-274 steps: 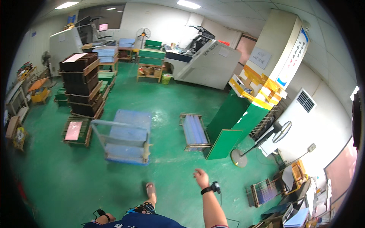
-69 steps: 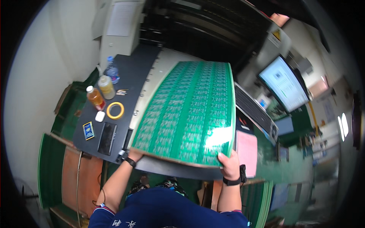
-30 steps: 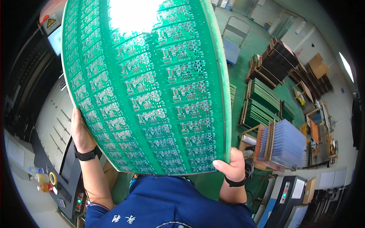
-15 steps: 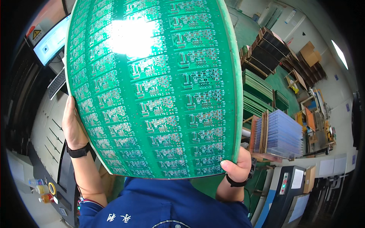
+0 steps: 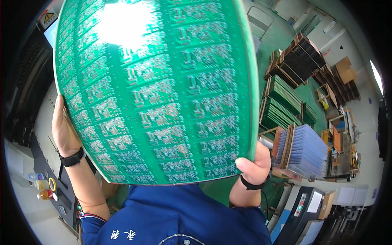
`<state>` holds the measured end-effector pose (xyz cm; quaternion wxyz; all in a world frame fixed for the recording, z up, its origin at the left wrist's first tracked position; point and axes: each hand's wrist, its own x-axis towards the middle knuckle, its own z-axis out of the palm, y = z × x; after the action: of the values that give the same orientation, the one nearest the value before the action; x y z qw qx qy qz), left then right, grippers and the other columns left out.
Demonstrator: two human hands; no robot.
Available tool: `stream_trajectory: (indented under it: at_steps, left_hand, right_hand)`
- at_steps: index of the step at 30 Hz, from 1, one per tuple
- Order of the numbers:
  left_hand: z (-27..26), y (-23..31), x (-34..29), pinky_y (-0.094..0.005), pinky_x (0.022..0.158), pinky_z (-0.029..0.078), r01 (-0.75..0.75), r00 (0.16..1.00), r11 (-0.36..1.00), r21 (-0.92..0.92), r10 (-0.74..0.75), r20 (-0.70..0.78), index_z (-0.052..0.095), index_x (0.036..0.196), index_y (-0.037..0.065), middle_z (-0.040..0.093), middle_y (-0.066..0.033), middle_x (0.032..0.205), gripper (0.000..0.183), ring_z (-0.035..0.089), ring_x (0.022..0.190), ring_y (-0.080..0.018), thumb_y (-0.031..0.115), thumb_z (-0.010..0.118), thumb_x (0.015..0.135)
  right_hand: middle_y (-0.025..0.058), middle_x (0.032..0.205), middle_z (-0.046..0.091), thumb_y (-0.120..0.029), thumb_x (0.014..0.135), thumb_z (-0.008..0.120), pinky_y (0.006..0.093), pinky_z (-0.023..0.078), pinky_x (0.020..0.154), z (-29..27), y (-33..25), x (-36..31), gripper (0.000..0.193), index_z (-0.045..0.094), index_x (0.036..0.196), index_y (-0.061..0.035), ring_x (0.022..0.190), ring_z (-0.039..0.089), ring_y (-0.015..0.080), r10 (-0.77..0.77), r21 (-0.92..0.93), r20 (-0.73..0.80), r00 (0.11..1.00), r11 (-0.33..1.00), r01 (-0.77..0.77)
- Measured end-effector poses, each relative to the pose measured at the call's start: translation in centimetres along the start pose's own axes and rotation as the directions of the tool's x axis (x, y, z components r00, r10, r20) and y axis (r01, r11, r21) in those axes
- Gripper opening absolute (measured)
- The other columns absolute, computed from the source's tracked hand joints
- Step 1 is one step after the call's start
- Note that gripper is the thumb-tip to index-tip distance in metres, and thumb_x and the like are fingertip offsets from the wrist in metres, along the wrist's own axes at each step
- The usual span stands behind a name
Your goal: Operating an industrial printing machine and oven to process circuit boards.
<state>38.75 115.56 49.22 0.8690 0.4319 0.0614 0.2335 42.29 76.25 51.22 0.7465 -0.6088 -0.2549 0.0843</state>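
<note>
Close in front of me a large green circuit board panel [image 5: 122,94] fills the middle of the view, printed with rows of repeated small circuit patterns. A bright glare washes out part of its upper half. My left hand [image 5: 64,132] grips its left edge, fingers lying along the rim and partly hidden behind it. At the lower right corner my right hand [image 5: 256,164] clamps the panel, thumb on the front face and the other fingers behind. Black bands circle both wrists.
To the right stand racks of green panels [image 5: 283,100], a rack of bluish sheets [image 5: 304,149] and stacked dark crates [image 5: 300,59]. A machine with lit buttons [image 5: 300,206] is at lower right. Bottles [image 5: 42,184] and a yellow tape roll [image 5: 52,183] lie at lower left. A monitor [image 5: 50,33] shows at upper left.
The panel and both hands have shifted a little, the left hand moving left and up in view. The panel now covers more of the monitor, and the room appears shifted too.
</note>
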Motion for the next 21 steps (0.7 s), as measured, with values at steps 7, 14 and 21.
stream_trajectory:
  at_steps: [7,14,21]
  left_hand:
    - [-1.1,-0.9,-0.2,-0.0306,0.087,0.044,0.06,0.997,0.998,0.033,-0.058,-0.057,0.046,0.12,-0.001,0.055,-0.0098,0.116,0.038,0.055,0.1,-0.0177,0.025,0.035,0.095]
    - [-0.5,-1.7,-0.1,-0.0316,0.084,0.045,0.122,0.992,0.993,-0.001,-0.122,-0.031,0.049,0.117,0.001,0.057,-0.0093,0.111,0.036,0.057,0.096,-0.0178,0.026,0.041,0.093]
    - [-0.8,-2.6,0.3,-0.0313,0.084,0.046,0.159,0.987,0.987,-0.013,-0.16,-0.026,0.049,0.117,0.001,0.057,-0.0089,0.112,0.036,0.057,0.097,-0.0181,0.026,0.041,0.093]
  right_hand:
    - [0.0067,0.092,0.059,-0.003,0.078,0.054,0.0227,0.041,0.069,0.0,-0.9,0.4,0.032,0.051,0.108,0.0085,0.079,0.052,0.0093,0.072,0.019,0.089,0.993,0.997,-0.074]
    - [0.0057,0.096,0.058,-0.006,0.08,0.055,0.0228,0.041,0.071,-0.3,-1.1,-0.6,0.034,0.049,0.111,0.0078,0.081,0.051,0.0085,0.131,0.018,0.052,0.99,0.991,-0.132]
    - [0.0066,0.099,0.058,-0.007,0.081,0.055,0.0238,0.041,0.075,0.2,-1.5,-1.6,0.035,0.049,0.112,0.008,0.086,0.051,0.01,0.123,0.002,0.038,0.992,0.992,-0.123]
